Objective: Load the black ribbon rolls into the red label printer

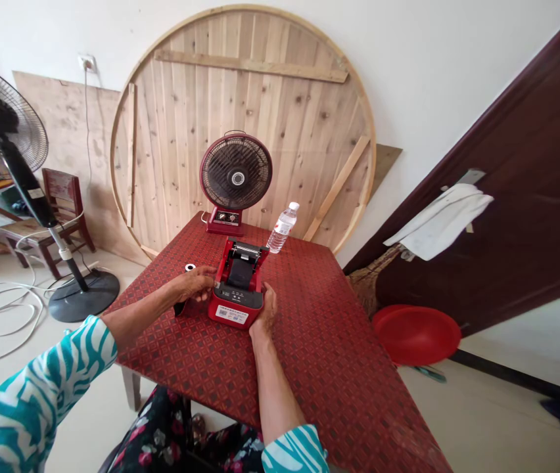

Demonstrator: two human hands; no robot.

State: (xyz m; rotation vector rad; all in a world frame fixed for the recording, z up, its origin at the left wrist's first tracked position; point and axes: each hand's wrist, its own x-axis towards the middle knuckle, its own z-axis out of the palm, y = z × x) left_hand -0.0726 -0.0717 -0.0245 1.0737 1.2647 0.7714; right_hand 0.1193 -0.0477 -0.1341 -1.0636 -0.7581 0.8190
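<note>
A red and black receipt printer (235, 299) rests on the patterned red tabletop (304, 315), its lid raised and the dark paper bay exposed. Around its right front corner my right hand (266, 312) is closed, with the thumb along the side. My left hand (196, 284) is at the printer's left side, fingers bent and pressed against the casing; their tips are partly hidden. A small white paper roll (190, 267) lies just beyond my left hand. Beneath that wrist a small black item (179, 307) shows only in part.
Behind the printer stand a red table fan (237, 180) and a clear water bottle (282, 228). A large round wooden board (280, 112) leans on the wall. To the left are a floor fan (38, 197), a small chair (60, 203) and coiled cable; at right, a red basin (415, 335).
</note>
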